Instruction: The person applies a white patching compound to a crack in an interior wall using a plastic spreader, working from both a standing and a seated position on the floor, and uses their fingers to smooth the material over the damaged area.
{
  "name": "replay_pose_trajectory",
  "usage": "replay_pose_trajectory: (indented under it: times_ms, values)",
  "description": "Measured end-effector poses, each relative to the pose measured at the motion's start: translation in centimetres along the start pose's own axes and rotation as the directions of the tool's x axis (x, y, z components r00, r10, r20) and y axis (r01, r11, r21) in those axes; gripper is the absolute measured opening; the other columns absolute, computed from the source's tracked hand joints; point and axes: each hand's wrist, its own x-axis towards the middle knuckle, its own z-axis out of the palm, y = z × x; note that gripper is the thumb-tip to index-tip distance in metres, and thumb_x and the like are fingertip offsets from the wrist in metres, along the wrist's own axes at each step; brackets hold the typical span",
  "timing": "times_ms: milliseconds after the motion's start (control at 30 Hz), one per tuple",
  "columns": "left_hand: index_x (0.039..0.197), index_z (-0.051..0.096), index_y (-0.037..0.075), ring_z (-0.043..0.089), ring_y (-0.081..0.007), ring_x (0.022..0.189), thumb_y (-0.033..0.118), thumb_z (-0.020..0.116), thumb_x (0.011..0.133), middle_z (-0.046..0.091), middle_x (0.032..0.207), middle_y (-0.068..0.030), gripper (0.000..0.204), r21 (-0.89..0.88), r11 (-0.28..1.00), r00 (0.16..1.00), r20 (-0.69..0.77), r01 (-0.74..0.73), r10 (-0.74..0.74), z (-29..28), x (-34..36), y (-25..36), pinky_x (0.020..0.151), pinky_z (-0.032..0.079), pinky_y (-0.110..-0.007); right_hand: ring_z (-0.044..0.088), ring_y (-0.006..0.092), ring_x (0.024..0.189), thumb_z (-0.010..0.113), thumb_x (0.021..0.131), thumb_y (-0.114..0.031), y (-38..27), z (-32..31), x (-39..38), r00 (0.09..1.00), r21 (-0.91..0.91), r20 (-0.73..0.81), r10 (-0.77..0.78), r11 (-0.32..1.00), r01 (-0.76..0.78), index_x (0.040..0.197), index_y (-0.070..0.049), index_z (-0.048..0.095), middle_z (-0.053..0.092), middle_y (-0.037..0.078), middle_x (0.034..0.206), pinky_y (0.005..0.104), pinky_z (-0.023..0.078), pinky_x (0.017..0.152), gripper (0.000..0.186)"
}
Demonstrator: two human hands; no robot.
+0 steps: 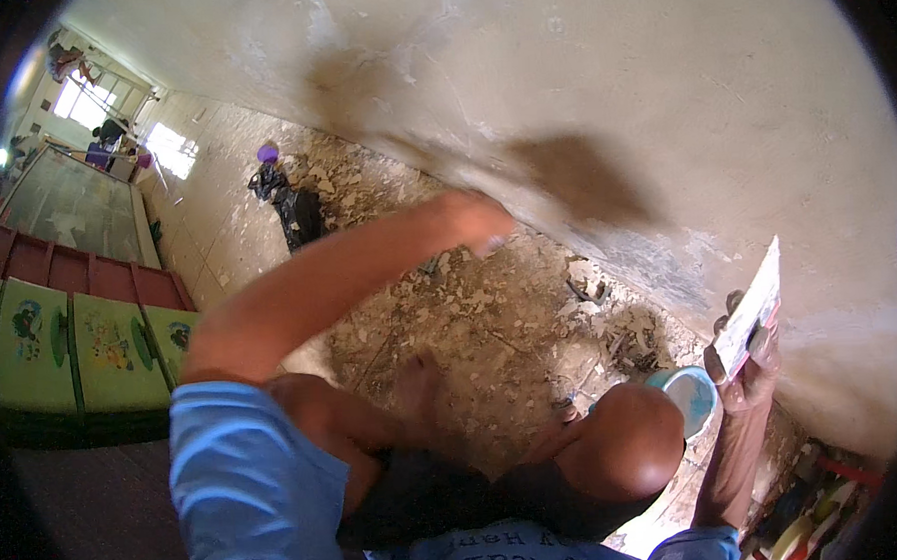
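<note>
My left hand [476,222] reaches across to the foot of the plastered wall [761,96]. Motion smears its fingers, so whether it holds something is unclear. On the right, my right hand [751,375] is closed around a thin flat board [752,312], seen nearly edge-on and coated white. Grey-white smears mark the fingers. Below that hand, beside my knee, stands a light blue bucket [696,394] with pale residue inside. A rough, greyish patch [658,266] runs along the lower wall between my two hands.
Flakes of paint or plaster litter the tiled floor [452,350]. A black plastic bag [300,211] and a purple round thing [268,153] lie by the wall. Green drawers [116,345] stand at the left. Mixed items [809,514] crowd the lower right corner.
</note>
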Motion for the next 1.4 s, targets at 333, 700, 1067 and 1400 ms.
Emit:
replay_pose_trajectory:
  times_ms: [333, 700, 1067, 1400]
  values:
    - [0.133, 0.048, 0.007, 0.046, -0.0364, 0.127, 0.034, 0.069, 0.084, 0.045, 0.138, -0.0218, 0.060, -0.228, 0.926, 0.731, -0.567, 0.303, -0.379, 20.1, 2.0, -7.8, 0.103, 0.038, -0.053, 0.066, 0.0199, 0.092, 0.078, 0.075, -0.017, -0.1, 7.1, 1.9, 0.998, -0.336, -0.009, -0.055, 0.941, 0.048, 0.130, -0.003, 0.046, 0.062, 0.008, 0.110, 0.0343, 0.059, 0.077, 0.065]
    - [0.136, 0.045, 0.002, 0.038, -0.0305, 0.134, 0.020, 0.056, 0.091, 0.037, 0.146, -0.0217, 0.050, -0.479, 0.564, 0.297, -0.524, 0.673, -0.798, 30.1, 6.1, -20.7, 0.110, 0.029, -0.047, 0.066, 0.0225, 0.093, 0.082, 0.069, -0.015, -0.2, 8.0, -1.2, 0.917, -0.514, -0.332, -0.220, 0.858, 0.019, 0.129, -0.002, 0.047, 0.064, 0.009, 0.109, 0.0382, 0.058, 0.079, 0.071]
    - [0.116, 0.063, 0.004, 0.066, -0.0280, 0.097, 0.023, 0.056, 0.097, 0.067, 0.108, -0.0149, 0.028, -0.610, 0.505, 0.773, -0.597, -0.611, 0.214, 8.0, -4.8, -19.0, 0.086, 0.051, -0.037, 0.063, 0.0248, 0.088, 0.063, 0.087, -0.015, 6.1, 24.0, 9.0, 0.794, -0.950, 0.168, -0.584, 0.119, 0.289, 0.124, 0.004, 0.056, 0.063, 0.014, 0.107, 0.0395, 0.052, 0.074, 0.042]
    - [0.105, 0.065, 0.010, 0.064, -0.0220, 0.095, 0.022, 0.068, 0.087, 0.065, 0.109, -0.0024, 0.022, -0.069, 0.299, 0.263, -0.687, -0.952, 0.678, -1.5, -18.0, -12.9, 0.086, 0.051, -0.033, 0.064, 0.0285, 0.094, 0.063, 0.088, -0.034, 18.9, 24.1, 15.0, 0.687, -0.256, -0.470, -0.554, 0.831, 0.494, 0.127, -0.009, 0.055, 0.065, 0.010, 0.111, 0.0406, 0.053, 0.071, 0.047]
